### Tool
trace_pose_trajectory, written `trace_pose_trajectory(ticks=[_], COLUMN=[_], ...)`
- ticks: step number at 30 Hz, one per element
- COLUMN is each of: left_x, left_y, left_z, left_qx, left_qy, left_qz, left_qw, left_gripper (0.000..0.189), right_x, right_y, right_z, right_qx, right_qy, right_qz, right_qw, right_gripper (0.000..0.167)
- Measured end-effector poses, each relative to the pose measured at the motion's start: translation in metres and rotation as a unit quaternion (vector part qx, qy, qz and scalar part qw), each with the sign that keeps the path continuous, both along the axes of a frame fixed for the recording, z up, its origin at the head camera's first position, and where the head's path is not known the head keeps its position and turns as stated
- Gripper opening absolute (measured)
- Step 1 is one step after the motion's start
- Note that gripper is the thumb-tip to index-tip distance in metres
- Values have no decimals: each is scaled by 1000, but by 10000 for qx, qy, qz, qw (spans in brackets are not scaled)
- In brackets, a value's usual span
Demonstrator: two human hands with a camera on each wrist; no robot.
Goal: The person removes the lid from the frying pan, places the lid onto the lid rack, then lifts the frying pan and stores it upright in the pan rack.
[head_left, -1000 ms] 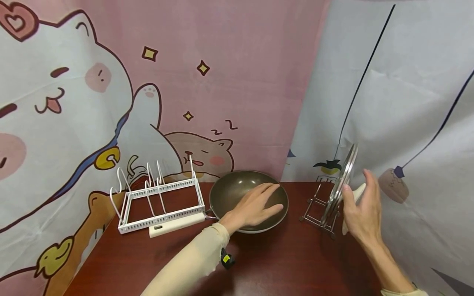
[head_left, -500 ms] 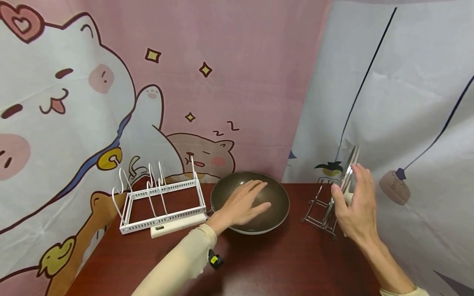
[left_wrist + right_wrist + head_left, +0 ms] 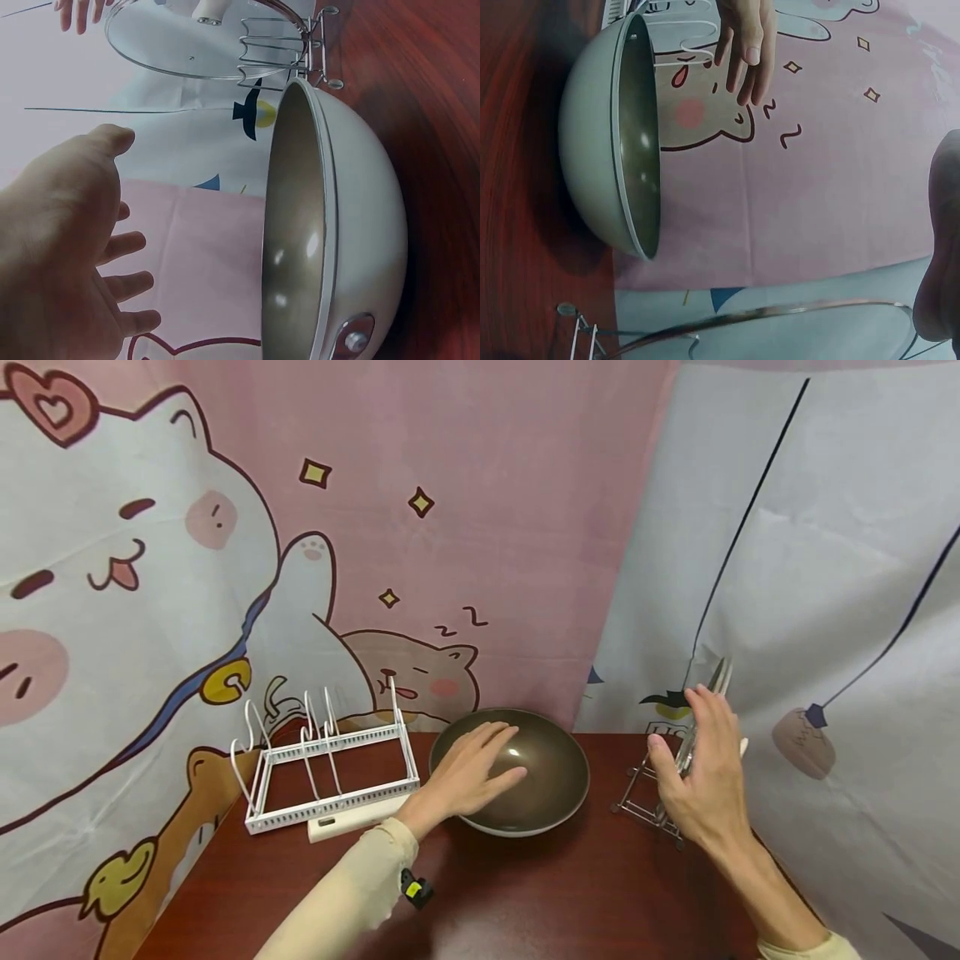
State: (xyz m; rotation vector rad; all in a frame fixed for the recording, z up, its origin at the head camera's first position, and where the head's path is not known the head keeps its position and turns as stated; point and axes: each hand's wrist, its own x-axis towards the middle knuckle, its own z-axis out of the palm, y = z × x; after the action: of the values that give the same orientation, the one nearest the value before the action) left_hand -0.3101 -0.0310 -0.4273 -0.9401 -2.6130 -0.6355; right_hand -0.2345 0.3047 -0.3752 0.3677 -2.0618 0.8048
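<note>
A wok [image 3: 540, 777] with a dark inside and a pale outside sits on the table, its cream handle [image 3: 356, 817] pointing left. My left hand [image 3: 468, 772] hovers over the wok's left part, fingers spread and holding nothing; the left wrist view shows a gap between that hand [image 3: 67, 240] and the rim. At the right, a glass lid [image 3: 165, 52] with a metal rim and pale knob [image 3: 210, 9] stands on edge in a small wire stand [image 3: 637, 806]. My right hand [image 3: 708, 777] overlaps the lid in the head view, fingers extended and thumb apart, nothing in its grasp.
A white rack [image 3: 330, 797] with upright wire dividers stands left of the wok, just behind its handle. Printed cloth [image 3: 525, 527] hangs behind the dark red table [image 3: 540, 893] and along its right side.
My left hand has drifted left and slightly toward me over the wok. My right hand has moved left from beside the lid's knob to overlap the lid. Wok, lid and racks stay put.
</note>
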Motion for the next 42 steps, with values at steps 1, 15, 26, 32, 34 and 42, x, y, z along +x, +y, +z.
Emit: trace_pose_trajectory(ticks=[1, 15, 26, 32, 34, 42], left_x=[0, 8, 15, 20, 22, 29], left_y=[-2, -27, -51, -65, -70, -89], left_z=[0, -8, -6, -9, -11, -16], left_qx=[5, -100, -81, -114, -94, 11], left_qy=[-1, 150, 35, -42, 35, 110], left_qz=[12, 172, 401, 519, 550, 636], left_qw=[10000, 9997, 9992, 9986, 9984, 9979], left_gripper=[71, 73, 72, 72, 72, 71], right_x=[0, -7, -14, -17, -18, -19], right_y=[-2, -34, -42, -47, -48, -54], right_z=[-1, -12, -31, -43, -48, -70], right_qx=[35, 742, 1011, 1132, 1171, 1293], right_qy=[30, 86, -291, -593, -682, -1022], right_qz=[16, 230, 257, 338, 339, 314], right_qw=[10000, 9969, 9941, 9912, 9902, 9858], right_gripper=[75, 76, 76, 77, 77, 76])
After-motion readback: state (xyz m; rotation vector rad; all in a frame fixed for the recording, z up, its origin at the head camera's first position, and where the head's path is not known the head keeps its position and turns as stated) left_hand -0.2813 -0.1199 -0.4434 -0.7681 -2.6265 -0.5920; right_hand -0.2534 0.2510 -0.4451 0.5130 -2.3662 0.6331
